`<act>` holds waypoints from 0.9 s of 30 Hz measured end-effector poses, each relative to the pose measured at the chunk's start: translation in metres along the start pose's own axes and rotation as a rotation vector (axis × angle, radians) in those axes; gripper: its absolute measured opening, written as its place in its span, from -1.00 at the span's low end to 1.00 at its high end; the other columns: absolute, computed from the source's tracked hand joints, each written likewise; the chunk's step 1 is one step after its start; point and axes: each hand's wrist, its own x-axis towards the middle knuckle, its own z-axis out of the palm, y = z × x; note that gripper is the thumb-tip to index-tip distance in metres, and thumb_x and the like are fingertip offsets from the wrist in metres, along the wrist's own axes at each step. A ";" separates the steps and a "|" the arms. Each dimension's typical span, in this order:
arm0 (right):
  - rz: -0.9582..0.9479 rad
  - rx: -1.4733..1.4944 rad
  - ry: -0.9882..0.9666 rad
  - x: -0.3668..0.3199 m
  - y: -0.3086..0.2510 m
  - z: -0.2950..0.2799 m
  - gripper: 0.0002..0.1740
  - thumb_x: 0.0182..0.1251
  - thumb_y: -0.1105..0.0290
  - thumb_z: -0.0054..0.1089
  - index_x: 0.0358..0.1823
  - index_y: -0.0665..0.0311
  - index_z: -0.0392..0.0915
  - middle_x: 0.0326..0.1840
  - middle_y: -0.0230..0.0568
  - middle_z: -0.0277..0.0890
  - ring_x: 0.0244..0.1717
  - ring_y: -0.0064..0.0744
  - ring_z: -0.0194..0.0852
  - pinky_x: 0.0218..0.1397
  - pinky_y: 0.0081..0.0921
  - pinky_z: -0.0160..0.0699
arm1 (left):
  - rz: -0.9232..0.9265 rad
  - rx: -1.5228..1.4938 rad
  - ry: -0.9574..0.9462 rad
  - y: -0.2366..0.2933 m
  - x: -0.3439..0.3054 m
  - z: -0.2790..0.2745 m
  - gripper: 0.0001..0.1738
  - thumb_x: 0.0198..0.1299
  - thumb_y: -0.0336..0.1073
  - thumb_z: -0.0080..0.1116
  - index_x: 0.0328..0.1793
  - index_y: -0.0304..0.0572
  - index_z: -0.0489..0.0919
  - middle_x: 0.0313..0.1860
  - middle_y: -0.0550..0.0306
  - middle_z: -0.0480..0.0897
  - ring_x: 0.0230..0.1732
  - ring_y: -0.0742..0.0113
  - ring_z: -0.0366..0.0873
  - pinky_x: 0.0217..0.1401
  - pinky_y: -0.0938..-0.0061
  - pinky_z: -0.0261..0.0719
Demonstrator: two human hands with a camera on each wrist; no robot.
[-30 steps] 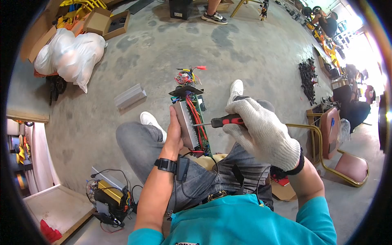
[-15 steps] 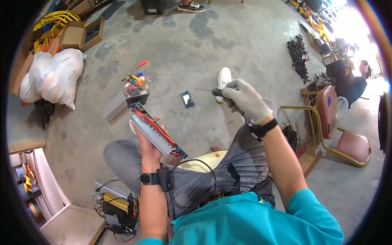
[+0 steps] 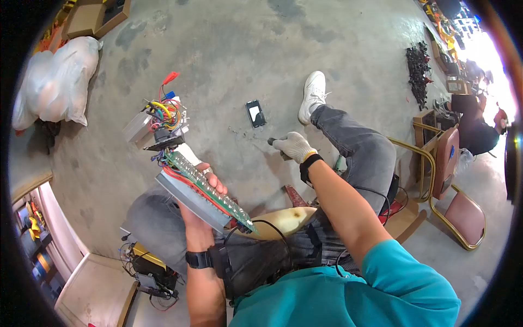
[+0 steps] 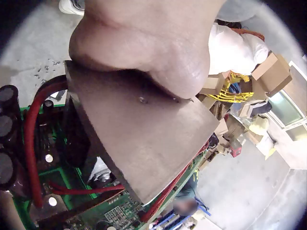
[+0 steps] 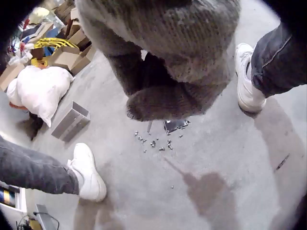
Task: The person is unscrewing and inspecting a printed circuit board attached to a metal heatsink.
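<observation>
My bare left hand (image 3: 195, 219) grips a circuit board assembly by its flat metal heat sink (image 4: 148, 129). Red wires run along the green board (image 3: 212, 193), and a bundle of coloured wires (image 3: 168, 115) sticks out at its far end. Dark round capacitors (image 4: 7, 167) stand on the board in the left wrist view. My gloved right hand (image 3: 296, 147) holds a screwdriver (image 3: 271, 141) low over the floor, fingers curled round the handle. Its thin shaft shows below the glove in the right wrist view, near several loose screws (image 5: 153, 143).
A flat black rectangular piece (image 3: 254, 114) lies on the concrete beside the screws. White shoes (image 5: 88, 175) stand either side. Further left are a metal channel (image 5: 71, 122) and a white plastic bag (image 3: 60, 82); a chair (image 3: 463, 218) stands right.
The right hand has drawn the screwdriver away from the board, out over the floor towards the screws. The left hand has shifted left with the assembly and tilted it, turning the board side up.
</observation>
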 end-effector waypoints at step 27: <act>0.030 -0.188 0.074 0.071 0.008 0.031 -0.44 0.23 -0.05 0.42 -0.29 0.46 0.78 -0.48 0.01 0.70 -0.44 -0.19 0.73 -0.26 -0.28 0.63 | 0.053 0.034 0.036 -0.001 -0.004 0.023 -0.39 0.61 0.06 -0.10 0.50 -0.27 0.42 -0.21 0.11 0.55 -0.19 0.20 0.54 0.03 0.23 0.55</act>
